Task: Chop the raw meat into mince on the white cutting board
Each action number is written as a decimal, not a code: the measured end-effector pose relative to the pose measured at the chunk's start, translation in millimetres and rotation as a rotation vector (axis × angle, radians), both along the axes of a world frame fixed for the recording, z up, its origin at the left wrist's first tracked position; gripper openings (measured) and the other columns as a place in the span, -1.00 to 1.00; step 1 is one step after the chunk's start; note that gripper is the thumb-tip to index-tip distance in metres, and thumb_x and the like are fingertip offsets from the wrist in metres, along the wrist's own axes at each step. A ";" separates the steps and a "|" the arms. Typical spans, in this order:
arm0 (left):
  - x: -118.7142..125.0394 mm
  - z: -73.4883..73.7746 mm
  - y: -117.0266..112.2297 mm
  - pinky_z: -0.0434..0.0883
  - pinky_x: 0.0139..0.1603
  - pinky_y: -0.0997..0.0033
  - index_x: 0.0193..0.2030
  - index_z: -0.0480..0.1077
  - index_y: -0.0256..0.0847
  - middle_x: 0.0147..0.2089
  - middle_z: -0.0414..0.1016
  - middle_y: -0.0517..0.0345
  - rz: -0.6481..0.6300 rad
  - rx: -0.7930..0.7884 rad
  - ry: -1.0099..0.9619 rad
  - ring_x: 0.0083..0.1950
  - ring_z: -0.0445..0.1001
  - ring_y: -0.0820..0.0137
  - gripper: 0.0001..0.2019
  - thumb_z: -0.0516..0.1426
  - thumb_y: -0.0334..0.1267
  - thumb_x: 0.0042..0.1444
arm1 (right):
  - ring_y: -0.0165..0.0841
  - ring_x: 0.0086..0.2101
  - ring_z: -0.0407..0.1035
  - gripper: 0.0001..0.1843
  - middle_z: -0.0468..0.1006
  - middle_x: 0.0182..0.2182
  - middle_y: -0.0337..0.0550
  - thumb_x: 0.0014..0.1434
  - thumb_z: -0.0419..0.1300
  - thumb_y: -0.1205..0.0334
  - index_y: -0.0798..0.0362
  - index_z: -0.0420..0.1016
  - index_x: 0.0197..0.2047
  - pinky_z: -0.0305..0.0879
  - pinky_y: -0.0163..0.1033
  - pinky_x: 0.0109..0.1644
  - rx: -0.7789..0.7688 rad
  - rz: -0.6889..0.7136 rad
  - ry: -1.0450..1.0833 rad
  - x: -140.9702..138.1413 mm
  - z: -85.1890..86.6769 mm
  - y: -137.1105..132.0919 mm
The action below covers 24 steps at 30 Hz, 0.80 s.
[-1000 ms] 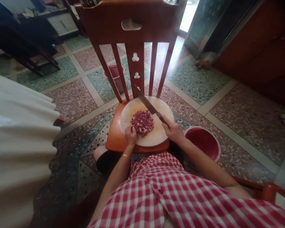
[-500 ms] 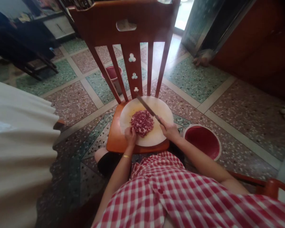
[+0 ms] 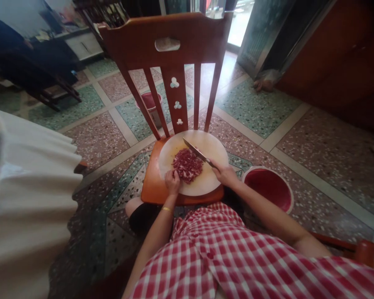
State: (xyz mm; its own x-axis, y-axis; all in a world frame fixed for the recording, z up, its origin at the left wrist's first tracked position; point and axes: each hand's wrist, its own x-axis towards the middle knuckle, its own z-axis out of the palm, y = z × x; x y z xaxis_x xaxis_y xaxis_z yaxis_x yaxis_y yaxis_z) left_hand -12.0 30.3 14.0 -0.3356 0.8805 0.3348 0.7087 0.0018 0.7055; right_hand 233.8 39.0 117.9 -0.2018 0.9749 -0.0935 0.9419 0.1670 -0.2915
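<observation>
A round white cutting board (image 3: pixel 210 182) rests on the seat of a wooden chair. On its left half lies a heap of chopped red meat (image 3: pixel 188 166) with pale bits of fat. My right hand (image 3: pixel 227 175) is closed round the handle of a knife (image 3: pixel 195 150); the blade points up and left, over the far edge of the heap. At the near left rim of the board, my left hand (image 3: pixel 172 181) sits with curled fingers beside the meat. Whether anything is inside those fingers is hidden.
The wooden chair's back (image 3: pixel 171 54) rises behind the board. A red-lined bucket (image 3: pixel 268 189) stands on the floor to the right, and another bucket (image 3: pixel 152 104) shows behind the chair slats. A table with a pale cloth (image 3: pixel 34 199) is at the left.
The knife blade has swung from the board's far rim down toward the top of the meat. My left hand stays beside the heap. The whole view has shifted slightly.
</observation>
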 end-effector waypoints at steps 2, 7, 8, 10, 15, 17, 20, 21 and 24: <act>0.2 0.5 0.1 0.29 -0.16 0.35 -0.29 0.38 -0.23 -0.34 0.42 0.05 -0.009 -0.002 0.007 -0.24 0.35 0.35 -0.79 -0.06 -0.27 0.13 | -0.27 -0.25 0.46 -0.50 0.54 -0.12 -0.16 0.23 -0.05 0.14 -0.13 0.11 0.24 0.32 -0.26 -0.19 0.075 0.014 0.057 2.3 7.7 0.2; 0.1 -0.8 -0.4 0.29 -0.15 0.34 -0.29 0.38 -0.22 -0.32 0.42 0.04 -0.004 -0.001 0.017 -0.23 0.35 0.34 -0.78 -0.07 -0.26 0.14 | -0.26 -0.17 0.43 -0.48 0.46 -0.02 -0.06 0.26 -0.12 0.14 -0.03 0.03 0.28 0.30 -0.26 -0.13 0.194 0.020 0.105 2.9 9.2 -1.8; 0.0 -1.1 -0.6 0.29 -0.15 0.35 -0.28 0.38 -0.23 -0.33 0.42 0.04 -0.005 0.000 0.016 -0.23 0.35 0.34 -0.78 -0.07 -0.26 0.14 | -0.25 -0.20 0.44 -0.49 0.49 -0.06 -0.06 0.26 -0.10 0.14 -0.04 0.06 0.27 0.31 -0.25 -0.16 0.148 0.020 0.064 3.0 5.1 -2.2; -0.1 -1.1 -0.9 0.29 -0.15 0.35 -0.28 0.38 -0.23 -0.33 0.42 0.04 -0.011 -0.001 0.018 -0.23 0.35 0.34 -0.77 -0.07 -0.26 0.15 | -0.23 -0.28 0.47 -0.51 0.56 -0.18 -0.09 0.23 -0.06 0.14 -0.09 0.14 0.24 0.33 -0.23 -0.22 0.053 0.026 -0.016 4.3 -0.9 -2.6; -0.1 0.4 -0.8 0.29 -0.16 0.33 -0.29 0.38 -0.23 -0.33 0.42 0.04 -0.030 -0.017 0.028 -0.24 0.34 0.33 -0.77 -0.07 -0.25 0.14 | -0.27 -0.23 0.45 -0.49 0.52 -0.10 -0.12 0.25 -0.08 0.13 -0.11 0.06 0.27 0.31 -0.28 -0.19 0.155 0.013 0.022 8.1 9.8 -0.9; -0.1 0.7 -0.5 0.28 -0.14 0.33 -0.28 0.38 -0.22 -0.31 0.42 0.04 -0.031 -0.019 0.023 -0.22 0.35 0.33 -0.78 -0.07 -0.26 0.14 | -0.28 -0.19 0.43 -0.47 0.47 -0.03 -0.11 0.26 -0.10 0.14 -0.07 0.00 0.29 0.29 -0.29 -0.15 0.201 0.001 0.048 7.7 10.8 0.2; -0.3 0.3 -0.2 0.29 -0.13 0.32 -0.28 0.38 -0.22 -0.31 0.43 0.03 -0.022 -0.013 0.012 -0.21 0.35 0.33 -0.77 -0.07 -0.25 0.14 | -0.28 -0.25 0.45 -0.48 0.55 -0.15 -0.11 0.24 -0.07 0.15 -0.06 0.07 0.27 0.31 -0.28 -0.20 0.092 -0.005 -0.025 7.9 3.1 2.3; -0.4 0.0 -0.1 0.29 -0.13 0.33 -0.28 0.38 -0.22 -0.32 0.42 0.03 -0.023 -0.011 0.010 -0.22 0.35 0.33 -0.77 -0.07 -0.25 0.14 | -0.29 -0.28 0.46 -0.49 0.57 -0.20 -0.13 0.23 -0.05 0.14 -0.08 0.10 0.25 0.31 -0.28 -0.22 0.049 -0.009 -0.052 8.5 1.0 3.2; -0.6 -0.8 0.0 0.29 -0.15 0.34 -0.28 0.38 -0.22 -0.33 0.42 0.04 -0.028 -0.015 0.009 -0.22 0.35 0.33 -0.77 -0.07 -0.25 0.14 | -0.29 -0.30 0.46 -0.50 0.59 -0.25 -0.17 0.23 -0.06 0.11 -0.12 0.12 0.24 0.31 -0.29 -0.24 0.047 -0.033 -0.047 10.7 3.5 5.9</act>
